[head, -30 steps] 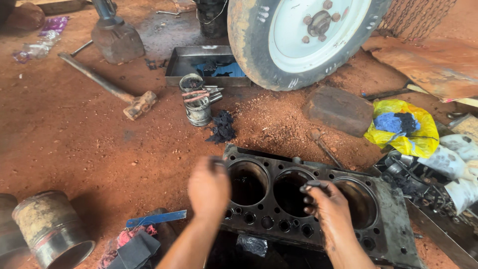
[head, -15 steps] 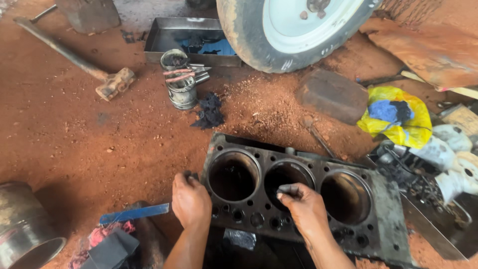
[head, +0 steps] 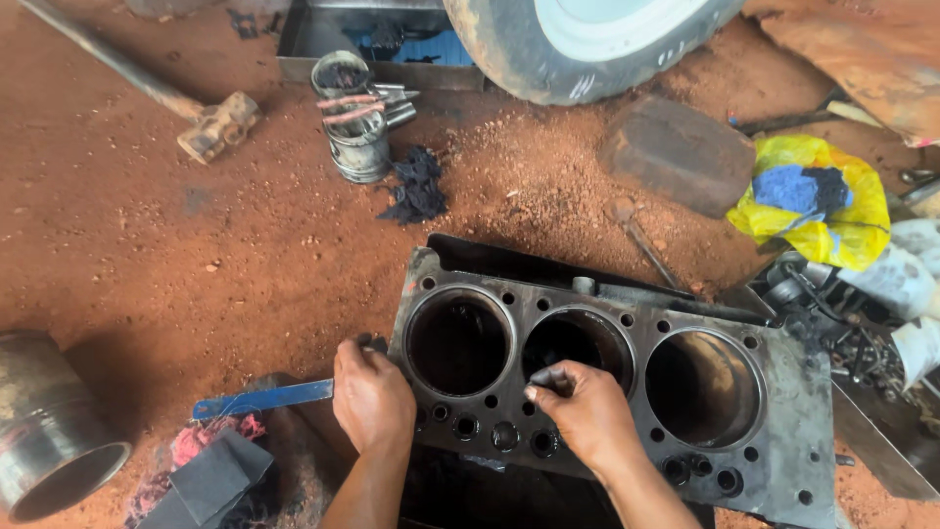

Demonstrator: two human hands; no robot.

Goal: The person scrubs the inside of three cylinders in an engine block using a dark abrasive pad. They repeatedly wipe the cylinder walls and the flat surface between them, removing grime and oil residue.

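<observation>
From the head cam, looking straight down: the engine block (head: 627, 392) sat flat on the red dirt floor (head: 196, 255), three big cylinder bores facing up, grey and greasy; left hand (head: 372, 397) was curled over the block's near-left corner, fingers closed against the edge, though what exactly it pinched I couldn't tell; right hand (head: 587, 411) rested on the deck at the near rim of the middle bore, fingers bunched together on some small dark thing, too hidden to name.

Package-wise, a crumpled yellow plastic bag (head: 818, 201) with a blue wad inside lay off to the right, well apart from the block; no readable label from here; a blue flat strip (head: 264, 399) poked out just beside the left hand; pinkish rag (head: 211, 441) near it.

Further up: a metal can (head: 357, 122) stuffed with tools, a black rag (head: 419, 186) beside it, a sledgehammer (head: 211, 122) lying on the dirt, a shallow metal tray (head: 304, 44), and a tyre on a white rim (head: 587, 44) at the top; a rusty cylinder sleeve (head: 49, 431) lay at far left; a dark brick-like block (head: 676, 152) sat between tyre and bag; oily loose parts (head: 852, 333) were piled at right.
</observation>
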